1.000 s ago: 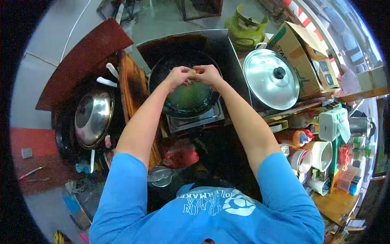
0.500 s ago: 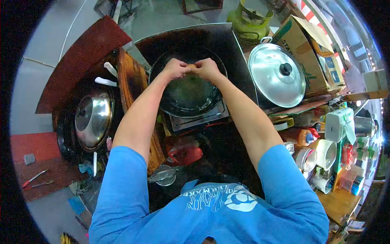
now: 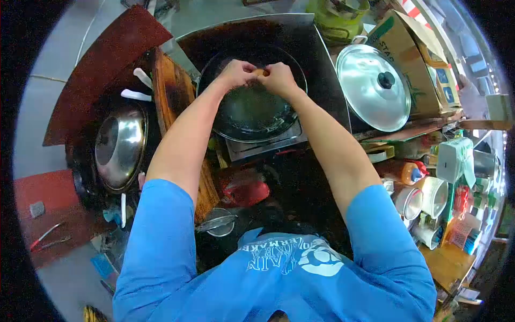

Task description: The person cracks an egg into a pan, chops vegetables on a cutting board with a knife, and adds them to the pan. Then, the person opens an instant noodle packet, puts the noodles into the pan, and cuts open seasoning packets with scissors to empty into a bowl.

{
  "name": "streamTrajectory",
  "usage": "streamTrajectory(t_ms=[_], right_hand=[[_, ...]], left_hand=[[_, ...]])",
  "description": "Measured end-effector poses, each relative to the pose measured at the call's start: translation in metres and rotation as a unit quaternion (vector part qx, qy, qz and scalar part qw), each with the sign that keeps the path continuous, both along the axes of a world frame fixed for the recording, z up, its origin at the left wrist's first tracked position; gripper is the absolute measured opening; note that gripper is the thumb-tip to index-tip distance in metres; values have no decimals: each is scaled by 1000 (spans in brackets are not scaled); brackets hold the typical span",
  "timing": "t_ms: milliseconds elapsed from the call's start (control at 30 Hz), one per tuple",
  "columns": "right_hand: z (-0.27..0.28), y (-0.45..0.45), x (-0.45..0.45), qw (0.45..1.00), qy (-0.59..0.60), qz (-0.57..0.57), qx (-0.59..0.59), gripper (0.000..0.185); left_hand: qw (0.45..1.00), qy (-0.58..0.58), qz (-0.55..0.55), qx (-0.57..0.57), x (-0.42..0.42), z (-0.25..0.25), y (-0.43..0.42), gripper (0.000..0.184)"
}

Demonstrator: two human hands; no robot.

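Note:
Over the dark wok (image 3: 255, 121), my left hand (image 3: 236, 74) and my right hand (image 3: 279, 80) meet, fingers closed from both sides on a small brown egg (image 3: 259, 72). Only a little of its shell shows between the fingertips, and I cannot tell whether it is cracked. Some liquid, probably oil, glistens in the bottom of the wok. Beneath the wok is a metal stove (image 3: 263, 144), with a dark splash guard (image 3: 236, 36) standing behind.
To the right a large silver lid (image 3: 370, 91) leans near a cardboard box (image 3: 407, 59). A green gas cylinder (image 3: 338, 21) stands behind. At left are a wooden board (image 3: 171, 91), white-handled utensils (image 3: 137, 95) and a metal lid (image 3: 120, 147). Bottles and containers (image 3: 433, 196) crowd the right side.
The camera view has shifted slightly, so the surroundings sit a little differently in the picture. Both hands stay together on the egg above the wok.

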State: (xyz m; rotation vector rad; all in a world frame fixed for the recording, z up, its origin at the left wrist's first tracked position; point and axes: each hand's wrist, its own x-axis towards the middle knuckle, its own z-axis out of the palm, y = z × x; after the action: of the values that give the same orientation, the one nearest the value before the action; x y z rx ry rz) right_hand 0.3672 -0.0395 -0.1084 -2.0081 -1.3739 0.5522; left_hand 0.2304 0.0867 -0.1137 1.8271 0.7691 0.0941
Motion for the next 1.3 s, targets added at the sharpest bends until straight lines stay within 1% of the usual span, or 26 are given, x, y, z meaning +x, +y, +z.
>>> streamTrajectory(t_ms=[33, 267, 333, 433, 533, 567, 633, 767, 833, 900, 967, 1033, 1067, 1133, 1200, 1300], right_hand=[[-3, 0, 0, 1000, 0, -1, 0, 40], [-12, -4, -6, 1000, 2, -23, 7, 35], [-9, -4, -9, 1000, 10, -29, 1, 34], [-9, -4, -8, 999, -16, -25, -15, 35], [-12, -2, -7, 1000, -28, -14, -1, 35], [-13, -2, -8, 1000, -16, -21, -5, 35], [-14, -1, -8, 1000, -5, -27, -9, 35], [-18, -4, -10, 999, -9, -35, -7, 36], [-14, -6, -11, 999, -4, -47, -1, 36], [-11, -8, -10, 998, 28, -45, -28, 35], [-9, -7, -9, 998, 20, -44, -27, 34], [-12, -6, -7, 999, 11, -44, -28, 34], [-14, -6, -9, 999, 6, -46, -10, 34], [-9, -7, -10, 999, -1, -48, 9, 34], [-6, -8, -10, 997, 29, -61, -27, 33], [-5, -8, -9, 997, 54, -59, -18, 32]], left_hand=[[1000, 16, 6, 23, 1, 0, -1, 35], [1000, -2, -3, 16, -4, 2, -7, 35], [998, 18, -22, 51, -3, 5, -8, 32], [999, 20, -6, 50, -3, 8, -12, 31], [999, 15, 0, 46, -2, 6, -12, 31], [999, 15, 1, 45, -2, 5, -11, 31], [991, 15, -22, 128, -2, -5, -5, 33], [993, 12, -17, 120, -1, -16, -2, 33], [994, 34, -23, 100, 2, -14, -2, 33], [992, 38, -36, 116, 3, -8, -4, 33], [989, 41, -52, 134, 3, -1, -7, 33], [994, 20, -47, 93, 3, -2, -7, 35], [994, 21, -51, 93, 3, -2, -6, 35], [984, 31, -60, 165, 4, -6, -2, 34], [983, 38, -58, 168, 6, -9, 1, 34], [983, 50, -64, 167, 6, -8, 4, 36]])
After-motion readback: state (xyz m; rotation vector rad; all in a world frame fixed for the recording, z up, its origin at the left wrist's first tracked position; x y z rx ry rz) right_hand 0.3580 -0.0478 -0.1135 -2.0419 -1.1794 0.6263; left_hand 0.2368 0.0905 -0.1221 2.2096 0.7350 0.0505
